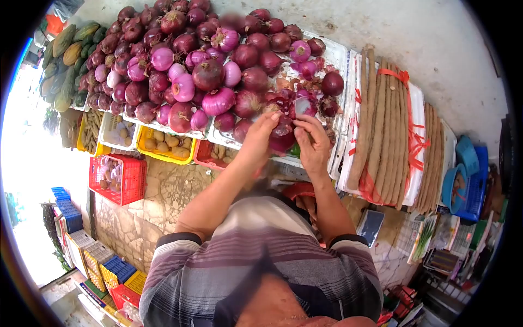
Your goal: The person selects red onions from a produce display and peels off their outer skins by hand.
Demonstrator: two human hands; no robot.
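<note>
A dark red onion (pixel 282 135) is in front of me, at the near edge of a big heap of red onions (pixel 210 75). My left hand (pixel 257 137) is closed around its left side, with thumb and fingers on it. On the other side, the bent fingers of my right hand (pixel 314 143) pinch at loose, papery onion skin (pixel 287 107) near its top. Exactly how much skin is between those fingertips is hidden. Shed skins and partly peeled onions (pixel 306 102) lie just beyond both hands.
Long brown roots tied with red ribbon (pixel 388 131) lie on the right. Green squashes (pixel 65 46) are at the far left. Below the heap stand a yellow basket of potatoes (pixel 166 144) and a red crate (pixel 117 179). Blue basins (pixel 456 182) stand far right.
</note>
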